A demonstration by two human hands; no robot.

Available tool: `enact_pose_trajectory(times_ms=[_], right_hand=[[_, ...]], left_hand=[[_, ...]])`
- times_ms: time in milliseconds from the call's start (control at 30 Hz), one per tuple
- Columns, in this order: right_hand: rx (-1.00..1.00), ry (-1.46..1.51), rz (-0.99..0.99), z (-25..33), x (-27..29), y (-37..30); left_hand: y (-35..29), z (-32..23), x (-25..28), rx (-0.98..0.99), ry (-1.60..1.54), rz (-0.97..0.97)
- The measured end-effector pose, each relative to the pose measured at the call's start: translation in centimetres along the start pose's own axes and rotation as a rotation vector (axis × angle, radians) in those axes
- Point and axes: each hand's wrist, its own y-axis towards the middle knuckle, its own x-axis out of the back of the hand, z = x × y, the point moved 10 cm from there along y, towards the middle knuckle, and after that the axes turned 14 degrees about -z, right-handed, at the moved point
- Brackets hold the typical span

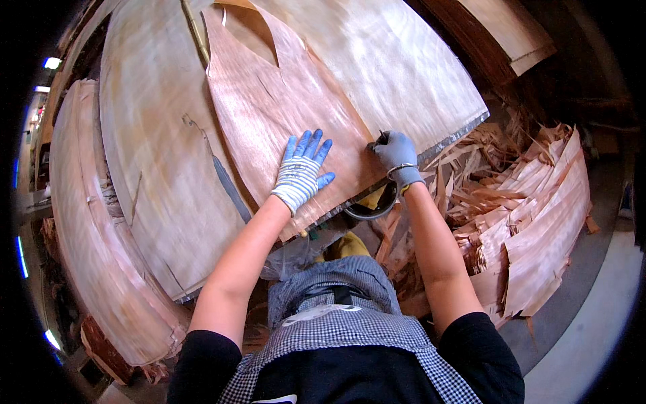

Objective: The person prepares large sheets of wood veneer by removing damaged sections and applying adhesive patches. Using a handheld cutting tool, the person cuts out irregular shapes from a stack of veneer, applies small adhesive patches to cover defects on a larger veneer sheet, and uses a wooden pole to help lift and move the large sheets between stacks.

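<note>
Left hand [301,172], gloved, lies open and flat on a reddish veneer sheet [282,108]. Right hand [396,153] is closed around a small dark tool [381,137] at the sheet's edge.

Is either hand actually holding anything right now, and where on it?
The right hand pinches a small dark tool at the veneer sheet; the grip point is too small to tell. The left hand only presses flat on it.

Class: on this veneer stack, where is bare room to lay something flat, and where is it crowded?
Free: the pale sheet above the right hand, and the pale sheet beside the left hand. Crowded: the scrap pile on the right.
</note>
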Motion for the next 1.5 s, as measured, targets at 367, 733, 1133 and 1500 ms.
enact_pose_trajectory(times_ms=[367,733,1133,1500], right_hand=[[-0.174,0.360,0.020,3.4,-2.5,-2.3],[0.126,0.053,0.011,12.5,-4.5,3.3],[0.084,-0.304,0.236,16.7,-10.6,5.2],[0.063,-0.546,0.738,-8.8,-1.3,-24.9]], left_hand=[[7.8,2.6,1.1,-0.005,-0.150,-0.281],[16.2,18.7,-0.2,0.094,-0.083,-0.500],[16.0,20.0,-2.3,0.125,0.044,-0.353],[16.7,18.4,-1.1,0.132,-0.019,-0.303]])
